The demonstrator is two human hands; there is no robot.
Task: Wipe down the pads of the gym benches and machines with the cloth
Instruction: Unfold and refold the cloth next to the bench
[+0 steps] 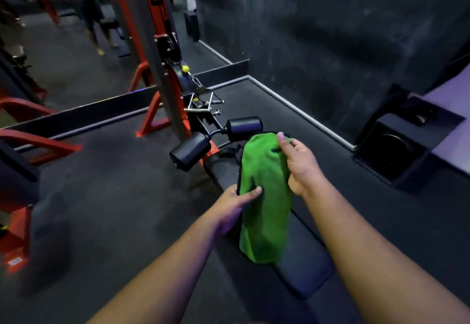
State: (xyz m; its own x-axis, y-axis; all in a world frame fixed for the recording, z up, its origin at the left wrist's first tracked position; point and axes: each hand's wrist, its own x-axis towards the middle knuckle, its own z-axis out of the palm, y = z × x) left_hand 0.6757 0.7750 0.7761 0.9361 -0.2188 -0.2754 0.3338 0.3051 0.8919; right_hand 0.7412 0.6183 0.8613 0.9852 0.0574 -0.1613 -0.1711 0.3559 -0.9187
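A green cloth [263, 196] hangs lengthwise above the black bench pad [302, 260], which runs from the lower middle up toward the machine. My right hand [300, 163] grips the cloth's upper end, thumb on top. My left hand [232, 204] pinches the cloth's left edge lower down, thumb across the fabric. Two black roller pads [190, 150] [244, 126] sit at the bench's far end.
A red and grey cable machine [162, 51] with a metal handle [201, 104] stands behind the bench. A black speaker box [396, 145] sits at the right by a dark wall. Red frames stand at the left. A mirror at the back reflects a person.
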